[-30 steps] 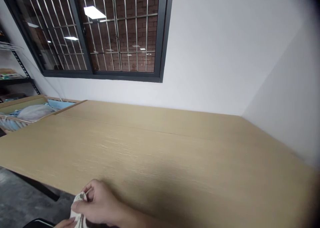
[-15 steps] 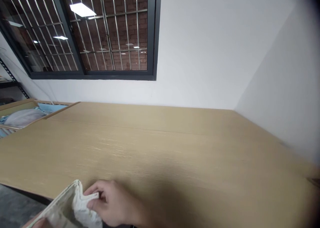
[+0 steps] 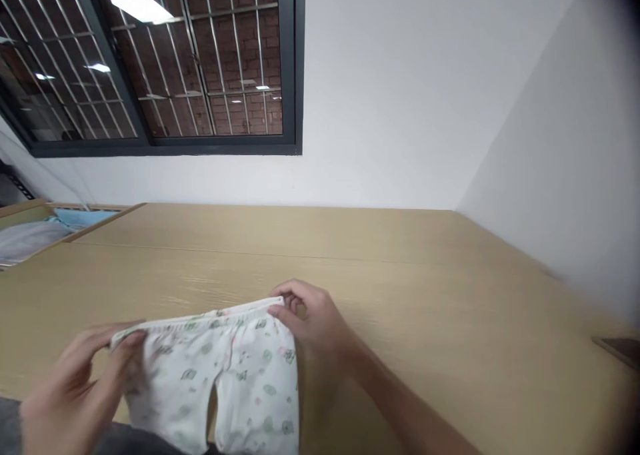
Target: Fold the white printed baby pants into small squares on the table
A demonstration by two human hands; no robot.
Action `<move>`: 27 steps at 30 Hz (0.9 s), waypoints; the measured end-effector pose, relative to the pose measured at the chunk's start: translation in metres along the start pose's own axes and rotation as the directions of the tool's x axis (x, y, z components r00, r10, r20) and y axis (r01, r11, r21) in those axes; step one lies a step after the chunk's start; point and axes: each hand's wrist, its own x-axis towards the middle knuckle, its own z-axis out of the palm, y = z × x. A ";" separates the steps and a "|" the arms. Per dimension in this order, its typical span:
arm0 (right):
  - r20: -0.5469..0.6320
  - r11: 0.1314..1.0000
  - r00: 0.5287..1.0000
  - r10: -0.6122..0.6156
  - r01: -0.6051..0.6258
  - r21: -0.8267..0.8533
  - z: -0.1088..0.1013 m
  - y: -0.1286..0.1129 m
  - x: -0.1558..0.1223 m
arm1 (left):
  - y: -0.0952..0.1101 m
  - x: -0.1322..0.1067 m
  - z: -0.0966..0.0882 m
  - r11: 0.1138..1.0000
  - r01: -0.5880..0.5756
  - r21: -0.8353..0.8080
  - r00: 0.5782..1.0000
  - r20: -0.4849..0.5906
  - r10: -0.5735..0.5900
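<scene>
A small pair of white pants (image 3: 250, 368) with a green leaf-like print hangs spread out over the near side of the wooden tabletop (image 3: 425, 322). My left hand (image 3: 83, 378) pinches the left end of the elastic waistband between thumb and fingers. At the right end, my right hand (image 3: 313, 312) grips the waistband corner the same way. The waistband is stretched fairly straight between both hands, tilting up to the right. A gap shows between the two legs, whose lower ends run out of view.
A wooden crib-like box (image 3: 83, 232) with white and light blue cloth stands at the far left. Behind the table are a white wall (image 3: 390, 108) and a barred window (image 3: 210, 62). A dark slot (image 3: 617, 350) lies at the table's right edge.
The pants have risen and moved right, from bunched at the lower left to spread between both hands. My left hand has come into fuller view. The view has shifted slightly right.
</scene>
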 end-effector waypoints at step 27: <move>-0.074 0.798 0.984 0.161 -0.173 -0.577 -0.021 0.195 0.075 | -0.031 0.083 0.252 0.942 -0.314 0.117 0.780 0.598 0.186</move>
